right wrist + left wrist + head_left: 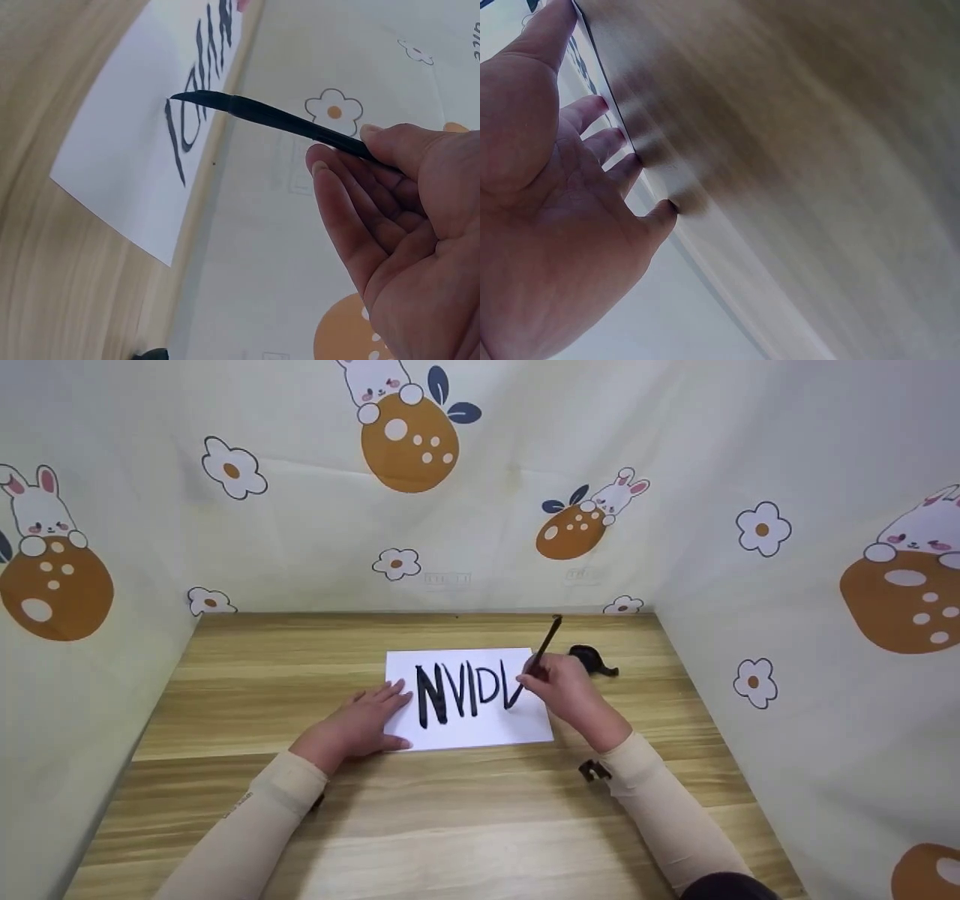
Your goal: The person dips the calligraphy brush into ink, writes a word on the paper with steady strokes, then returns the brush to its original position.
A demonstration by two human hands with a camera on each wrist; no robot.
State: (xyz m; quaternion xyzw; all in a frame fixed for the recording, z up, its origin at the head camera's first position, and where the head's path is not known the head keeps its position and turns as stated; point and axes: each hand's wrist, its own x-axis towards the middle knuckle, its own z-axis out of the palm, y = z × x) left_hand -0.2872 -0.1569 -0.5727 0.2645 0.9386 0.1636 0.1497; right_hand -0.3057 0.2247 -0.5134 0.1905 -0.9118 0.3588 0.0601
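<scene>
A white sheet of paper [465, 739] lies on the table, bearing bold black letters [431, 697] that read N, V, I, D and then a single stroke. My right hand [570, 690] pinches a slim black brush [547, 641] between thumb and fingers. In the right wrist view the dark tapered brush tip [196, 97] meets one end of that last stroke [174, 142]. With fingers spread, my left hand [364, 724] rests on the left edge of the paper, and its fingertips [662, 210] touch down along that edge in the left wrist view.
Behind my right hand sits a black rounded object [589, 658] with a short protruding end, partly hidden. The wood-grain table [450, 825] is enclosed at the back and sides by pale cloth [495, 525] printed with rabbits and flowers. A dark clip-like piece [595, 770] shows by my right wrist.
</scene>
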